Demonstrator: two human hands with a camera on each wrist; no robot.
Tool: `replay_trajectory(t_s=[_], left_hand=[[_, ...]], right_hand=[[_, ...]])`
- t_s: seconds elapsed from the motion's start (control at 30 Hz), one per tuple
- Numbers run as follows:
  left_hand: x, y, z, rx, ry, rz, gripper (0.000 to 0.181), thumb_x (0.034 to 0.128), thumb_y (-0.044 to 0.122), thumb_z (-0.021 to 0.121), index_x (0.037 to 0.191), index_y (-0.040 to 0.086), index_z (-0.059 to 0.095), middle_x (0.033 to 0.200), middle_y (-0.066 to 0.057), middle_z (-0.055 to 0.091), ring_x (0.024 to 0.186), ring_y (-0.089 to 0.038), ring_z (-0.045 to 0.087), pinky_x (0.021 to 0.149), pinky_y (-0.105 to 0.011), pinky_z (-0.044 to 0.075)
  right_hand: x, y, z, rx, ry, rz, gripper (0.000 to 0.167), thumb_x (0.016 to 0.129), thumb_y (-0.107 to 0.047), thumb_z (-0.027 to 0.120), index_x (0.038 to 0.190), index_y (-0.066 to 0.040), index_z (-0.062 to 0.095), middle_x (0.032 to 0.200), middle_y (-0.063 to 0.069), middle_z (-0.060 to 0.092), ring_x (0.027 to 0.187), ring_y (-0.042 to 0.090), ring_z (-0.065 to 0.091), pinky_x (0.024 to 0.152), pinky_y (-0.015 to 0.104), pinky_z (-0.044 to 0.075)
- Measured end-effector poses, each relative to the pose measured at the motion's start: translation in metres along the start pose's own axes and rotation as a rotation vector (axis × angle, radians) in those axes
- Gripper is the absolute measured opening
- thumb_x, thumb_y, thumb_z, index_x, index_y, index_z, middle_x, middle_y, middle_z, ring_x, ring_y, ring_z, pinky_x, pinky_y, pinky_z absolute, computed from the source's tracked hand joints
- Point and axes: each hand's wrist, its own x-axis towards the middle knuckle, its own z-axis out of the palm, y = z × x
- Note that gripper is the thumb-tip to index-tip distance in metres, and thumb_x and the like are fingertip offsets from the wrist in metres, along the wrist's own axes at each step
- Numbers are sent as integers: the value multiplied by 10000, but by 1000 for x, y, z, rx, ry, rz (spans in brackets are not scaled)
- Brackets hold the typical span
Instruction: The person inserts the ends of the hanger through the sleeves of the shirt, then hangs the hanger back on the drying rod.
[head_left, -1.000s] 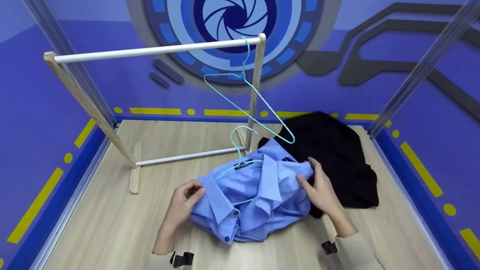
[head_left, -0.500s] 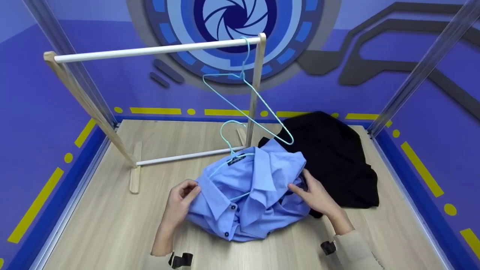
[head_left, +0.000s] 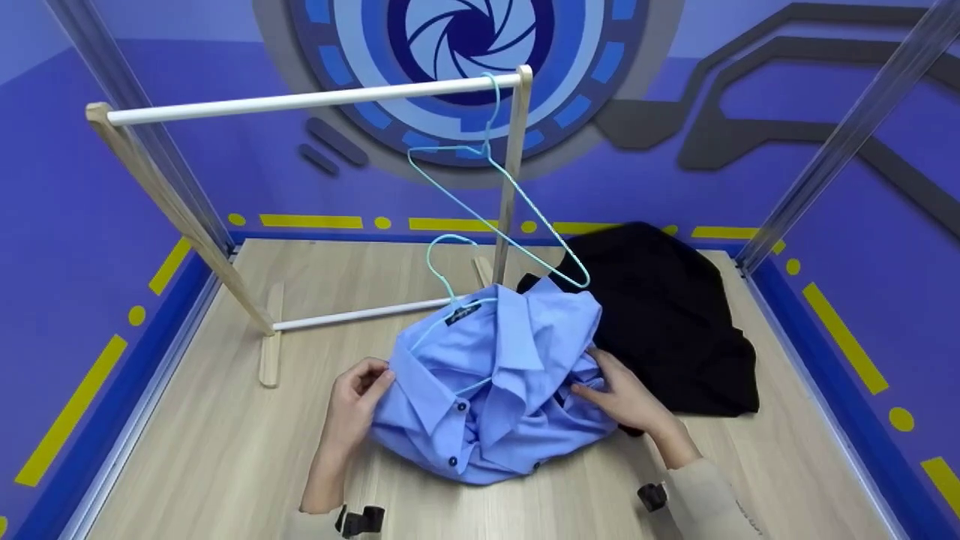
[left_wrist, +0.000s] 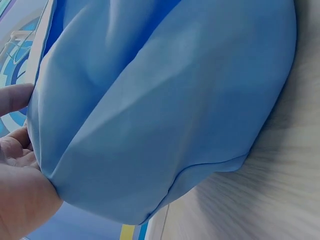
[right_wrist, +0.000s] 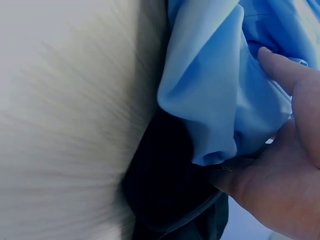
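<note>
The step in hand seems to be fitting the blue shirt (head_left: 536, 427), lying on the table (head_left: 187, 457), over the lower hanger (head_left: 454, 301). The left grip (head_left: 352, 397) pinches its cloth; the right grip (head_left: 628, 391) is spread against the other side, which probably needs straightening next.

The shirt (head_left: 510, 397) is flanked on the table (head_left: 217, 457) by a rack (head_left: 315, 99) far left and a garment (head_left: 667, 322) far right.

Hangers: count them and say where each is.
2. One hanger hangs from the top bar, near its right end; the other hanger is partly inside the shirt. More could lie hidden under the shirt or black cloth.
</note>
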Motion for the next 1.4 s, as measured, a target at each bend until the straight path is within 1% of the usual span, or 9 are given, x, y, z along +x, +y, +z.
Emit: replay_trajectory(t_s=[0.1, 0.37, 0.57, 0.8, 0.93, 1.23, 1.4], left_hand=[[0, 0, 0, 5, 23, -4, 95, 975, -8, 660, 975, -102, 677, 919, -135, 658, 836, -138, 606, 765, -224, 478], [-1, 0, -1, 5, 85, -31, 106, 978, -3, 658, 976, -107, 680, 908, -153, 658, 807, -141, 604, 746, -223, 470], [0, 0, -3, 18, 114, -52, 121, 983, 13, 660, 989, -106, 681, 921, -156, 659, 817, -145, 602, 753, -223, 467], [0, 1, -2, 43, 176, -112, 128, 982, 14, 660, 1011, -107, 688, 933, -134, 673, 823, -125, 601, 759, -213, 461], [0, 3, -2, 30, 208, -143, 136, 974, 13, 668, 1017, -114, 685, 940, -120, 678, 824, -105, 604, 764, -203, 458], [2, 4, -1, -10, 247, -204, 156, 967, 1, 670, 1029, -142, 676, 907, -80, 665, 804, -100, 585, 739, -200, 454], [3, 5, -1, -26, 268, -232, 154, 973, 7, 662, 1027, -137, 673, 896, -71, 653, 811, -110, 575, 741, -205, 449]], right_hand=[[-1, -2, -1, -12, -9, -1, 639, 939, -289, 760, 1410, 74, 526, 1409, 232, 547, 1318, 417, 492, 1094, 573, 367], [-2, -3, -1, -27, -55, 24, 693, 954, -311, 742, 1449, 98, 482, 1445, 263, 515, 1350, 434, 463, 1113, 571, 351], [-2, -5, -2, -34, -70, 45, 691, 953, -333, 742, 1429, 103, 494, 1442, 257, 518, 1344, 429, 473, 1109, 565, 358], [-3, -8, -2, -23, -67, 17, 642, 923, -319, 778, 1376, 72, 544, 1378, 200, 574, 1282, 388, 531, 1070, 554, 398], [-2, -8, -2, -21, -75, -3, 621, 912, -316, 788, 1359, 51, 560, 1362, 180, 586, 1266, 362, 545, 1057, 542, 412], [0, -8, -2, -17, -93, -26, 612, 912, -310, 791, 1370, 28, 567, 1386, 162, 579, 1293, 346, 527, 1071, 537, 397], [0, -10, -3, -12, -93, -35, 615, 898, -297, 804, 1378, 10, 571, 1396, 144, 580, 1302, 341, 523, 1073, 540, 394]])
